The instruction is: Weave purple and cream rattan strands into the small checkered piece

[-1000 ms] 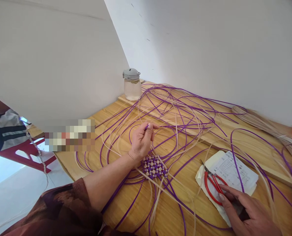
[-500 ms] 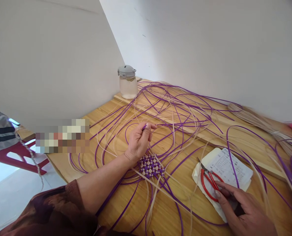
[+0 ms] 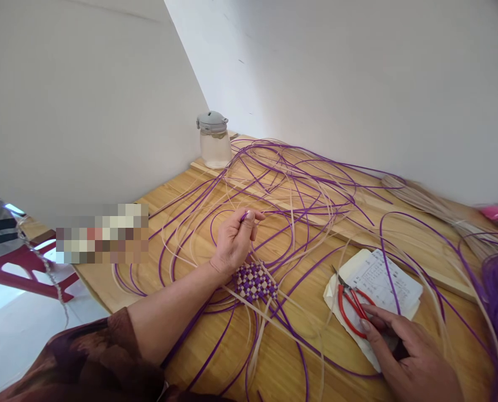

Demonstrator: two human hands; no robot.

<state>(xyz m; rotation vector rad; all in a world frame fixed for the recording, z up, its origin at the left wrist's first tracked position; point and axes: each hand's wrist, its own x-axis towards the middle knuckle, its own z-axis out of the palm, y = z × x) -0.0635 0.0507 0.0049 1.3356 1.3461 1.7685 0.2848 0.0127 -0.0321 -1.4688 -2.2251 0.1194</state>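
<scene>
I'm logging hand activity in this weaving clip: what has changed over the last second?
Very little. The right hand has crept slightly further onto the red-handled pliers lying on the paper, fingertips touching the handles. The left hand keeps pinching the purple strand above the small woven square. Nothing was picked up or let go; the camera merely shifted.

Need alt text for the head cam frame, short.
A person's left hand pinches the end of a purple strip above a small purple-and-cream checkered woven square on a wooden table, while the right hand touches red-handled cutters lying on a printed paper. Loose purple and cream strips sprawl toward a lidded jar.
</scene>
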